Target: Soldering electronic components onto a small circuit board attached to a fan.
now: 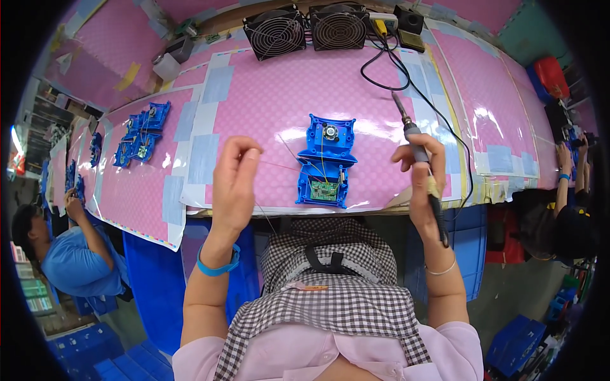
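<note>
My left hand is raised over the table's front edge, fingers pinched on a thin strand of solder wire that runs toward the blue part. My right hand grips a soldering iron, tip pointing up and away, its black cable trailing to the back. Between the hands lies an opened blue plastic housing with a small round speaker in its upper half and a green circuit board in its lower half, joined by thin wires.
The table has a pink dotted mat. Two black fans and a soldering station stand at the back. Several more blue housings lie at the left. Other people work at far left and far right. Blue crates sit below.
</note>
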Demonstrator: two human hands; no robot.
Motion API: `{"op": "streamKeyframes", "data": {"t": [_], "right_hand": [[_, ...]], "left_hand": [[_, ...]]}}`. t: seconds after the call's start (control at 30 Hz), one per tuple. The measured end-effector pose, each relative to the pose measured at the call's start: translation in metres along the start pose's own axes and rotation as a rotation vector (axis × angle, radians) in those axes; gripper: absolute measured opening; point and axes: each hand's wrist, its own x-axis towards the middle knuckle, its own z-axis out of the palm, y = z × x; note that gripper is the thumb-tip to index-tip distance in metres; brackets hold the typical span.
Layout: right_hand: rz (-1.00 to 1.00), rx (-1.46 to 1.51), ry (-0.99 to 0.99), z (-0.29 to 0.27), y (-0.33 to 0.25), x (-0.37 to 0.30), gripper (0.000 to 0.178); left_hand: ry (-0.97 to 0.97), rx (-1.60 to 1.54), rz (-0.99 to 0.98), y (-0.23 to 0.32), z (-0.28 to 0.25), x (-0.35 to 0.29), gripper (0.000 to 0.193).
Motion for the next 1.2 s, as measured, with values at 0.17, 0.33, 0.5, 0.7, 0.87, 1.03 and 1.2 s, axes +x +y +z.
{"op": "streamKeyframes", "data": {"t": [0.17,0.33,0.5,0.7,0.87,1.03,1.2], "right_hand": [[0.283,0.064,-0.037,-0.003,0.001,-0.016,0.019],[0.429,0.078,-0.018,0.013,0.007,-0.031,0.021],[0.411,0.039,-0.027,0.018,0.009,-0.027,0.021],[0.408,0.021,-0.052,0.022,0.011,-0.027,0.022],[0.404,0.012,-0.056,0.023,0.013,-0.025,0.022],[0.327,-0.068,-0.082,0.023,0.014,-0.026,0.021],[0.249,-0.113,-0.066,0.017,0.008,-0.024,0.019]], "left_hand": [[-0.145,0.49,0.385,-0.007,0.031,0.012,0.006],[-0.193,0.515,0.369,-0.006,0.038,0.016,0.011],[-0.184,0.561,0.4,-0.009,0.043,0.022,0.013],[-0.214,0.606,0.383,-0.009,0.046,0.025,0.013],[-0.188,0.583,0.41,-0.01,0.048,0.026,0.013],[-0.198,0.587,0.39,-0.01,0.05,0.026,0.013],[-0.202,0.581,0.395,-0.008,0.052,0.024,0.012]]}}
